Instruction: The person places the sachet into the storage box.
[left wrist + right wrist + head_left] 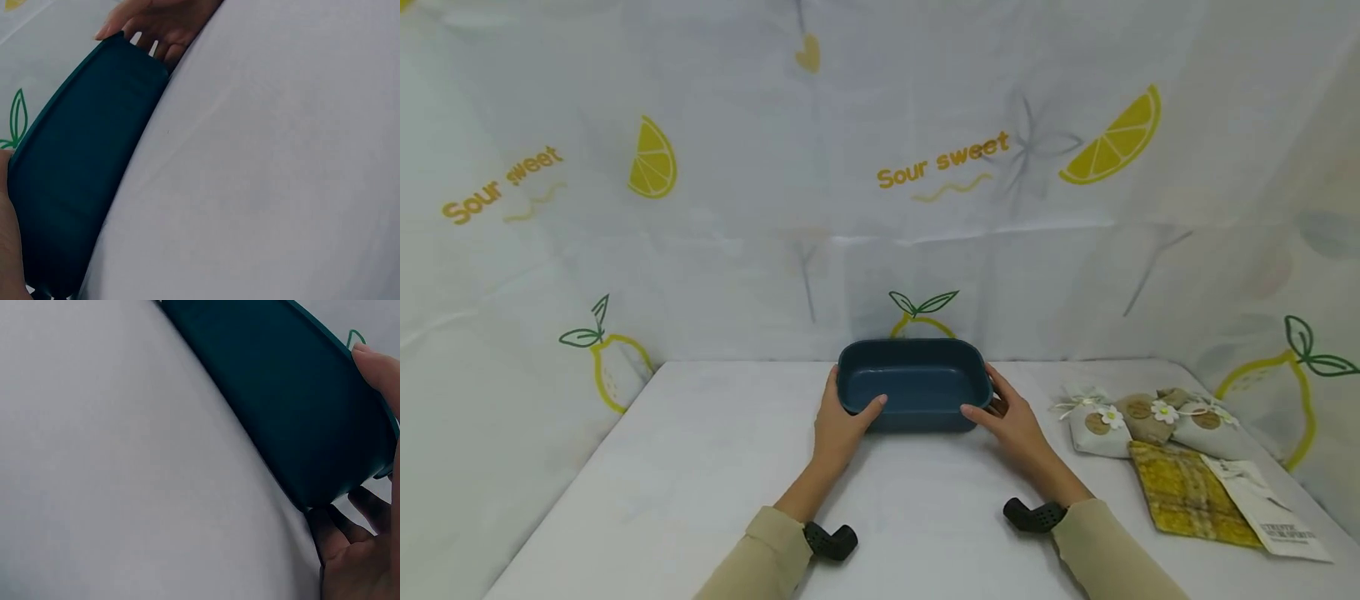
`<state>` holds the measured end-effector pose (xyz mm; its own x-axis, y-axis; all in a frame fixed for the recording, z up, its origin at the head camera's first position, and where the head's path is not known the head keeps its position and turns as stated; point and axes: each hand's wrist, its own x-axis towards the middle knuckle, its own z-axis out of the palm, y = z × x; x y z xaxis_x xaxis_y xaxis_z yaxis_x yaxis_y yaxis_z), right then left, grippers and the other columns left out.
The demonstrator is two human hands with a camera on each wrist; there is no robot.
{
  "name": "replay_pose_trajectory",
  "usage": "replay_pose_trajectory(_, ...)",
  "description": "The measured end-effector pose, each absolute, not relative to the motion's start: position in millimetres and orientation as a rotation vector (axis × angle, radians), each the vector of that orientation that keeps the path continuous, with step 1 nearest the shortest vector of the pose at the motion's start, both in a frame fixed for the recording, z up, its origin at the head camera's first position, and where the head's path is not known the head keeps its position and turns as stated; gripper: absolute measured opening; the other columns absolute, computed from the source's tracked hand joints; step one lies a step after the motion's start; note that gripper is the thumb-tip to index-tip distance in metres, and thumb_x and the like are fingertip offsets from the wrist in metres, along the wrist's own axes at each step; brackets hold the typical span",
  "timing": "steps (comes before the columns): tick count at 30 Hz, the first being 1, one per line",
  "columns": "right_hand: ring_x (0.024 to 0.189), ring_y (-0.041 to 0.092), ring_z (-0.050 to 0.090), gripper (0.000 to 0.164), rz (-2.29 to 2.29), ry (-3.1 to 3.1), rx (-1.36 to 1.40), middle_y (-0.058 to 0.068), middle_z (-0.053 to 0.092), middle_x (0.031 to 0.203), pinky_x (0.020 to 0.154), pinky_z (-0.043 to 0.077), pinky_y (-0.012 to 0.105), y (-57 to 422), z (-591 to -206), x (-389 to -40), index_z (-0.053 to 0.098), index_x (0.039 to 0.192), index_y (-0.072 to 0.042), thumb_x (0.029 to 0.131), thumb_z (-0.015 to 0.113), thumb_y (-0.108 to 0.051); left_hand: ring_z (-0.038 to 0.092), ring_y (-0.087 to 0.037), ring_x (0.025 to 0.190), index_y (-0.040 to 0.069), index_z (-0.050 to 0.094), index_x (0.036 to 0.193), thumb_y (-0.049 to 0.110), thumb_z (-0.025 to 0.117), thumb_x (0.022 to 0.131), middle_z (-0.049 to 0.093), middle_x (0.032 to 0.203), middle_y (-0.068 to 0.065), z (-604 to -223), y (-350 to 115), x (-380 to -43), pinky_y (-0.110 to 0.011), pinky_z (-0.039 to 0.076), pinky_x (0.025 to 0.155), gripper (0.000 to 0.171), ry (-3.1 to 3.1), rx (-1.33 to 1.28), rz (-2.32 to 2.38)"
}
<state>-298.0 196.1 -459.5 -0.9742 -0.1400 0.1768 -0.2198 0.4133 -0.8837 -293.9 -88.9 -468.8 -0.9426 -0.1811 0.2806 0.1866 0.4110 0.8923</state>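
A dark teal rectangular baking dish (914, 379) with rounded corners sits near the back of the white table, its hollow facing up and nothing inside. My left hand (838, 425) grips its left end, thumb over the front rim and fingers round the side. At the opposite end my right hand (1017, 421) holds it the same way, thumb on the rim. Both wrist views show the dish's front wall (87, 150) close over the cloth. In the right wrist view, the fingers (350, 531) reach to the dish's lower end edge.
Several small drawstring pouches (1150, 421) with white flowers lie at the table's right side. In front of them are a yellow plaid cloth piece (1191, 492) and a white printed packet (1270, 512). A lemon-print curtain (760, 250) hangs behind the white table (700, 475).
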Motion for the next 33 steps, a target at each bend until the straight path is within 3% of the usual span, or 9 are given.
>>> replay_pose_trajectory(7, 0.15, 0.043, 0.032, 0.09, 1.647, -2.588, 0.296, 0.023, 0.02, 0.167, 0.116, 0.038, 0.052, 205.4, -459.8, -290.6, 0.013, 0.165, -0.022, 0.096, 0.07, -0.031, 0.028, -0.032, 0.155, 0.015, 0.019, 0.163, 0.059, 0.075, 0.084, 0.027, 0.168, -0.009, -471.4, -83.6, -289.6, -0.06, 0.029, 0.121, 0.106, -2.399, -0.05, -1.541)
replay_pose_trajectory(17, 0.15, 0.039, 0.036, 0.094, 1.475, -2.564, 0.301, 0.018, 0.029, 0.166, 0.114, 0.042, 0.05, 203.6, -455.1, -283.2, 0.021, 0.163, -0.017, 0.09, 0.078, -0.033, 0.021, -0.032, 0.157, 0.023, 0.012, 0.164, 0.055, 0.073, 0.088, 0.019, 0.17, -0.006, -470.5, -96.4, -291.6, -0.062, 0.025, 0.123, 0.102, -2.438, -0.19, -1.601)
replay_pose_trajectory(25, 0.143, 0.045, 0.04, 0.097, 1.018, -2.514, 0.395, 0.023, 0.04, 0.158, 0.108, 0.041, 0.066, 242.5, -436.5, -274.7, 0.038, 0.157, -0.011, 0.077, 0.089, -0.034, 0.023, -0.033, 0.156, 0.025, 0.013, 0.164, 0.055, 0.073, 0.088, 0.022, 0.17, -0.007, -468.6, -96.7, -292.6, -0.061, 0.027, 0.122, 0.101, -2.453, -0.189, -1.573)
replay_pose_trajectory(33, 0.143, 0.054, 0.03, 0.106, 0.858, -2.561, 0.3, 0.027, 0.034, 0.159, 0.102, 0.031, 0.079, 297.5, -428.2, -270.5, 0.035, 0.158, -0.012, 0.072, 0.091, -0.037, 0.021, -0.034, 0.157, 0.022, 0.012, 0.164, 0.055, 0.069, 0.091, 0.019, 0.17, -0.007, -468.5, -95.4, -295.2, -0.062, 0.025, 0.123, 0.099, -2.487, -0.26, -1.548)
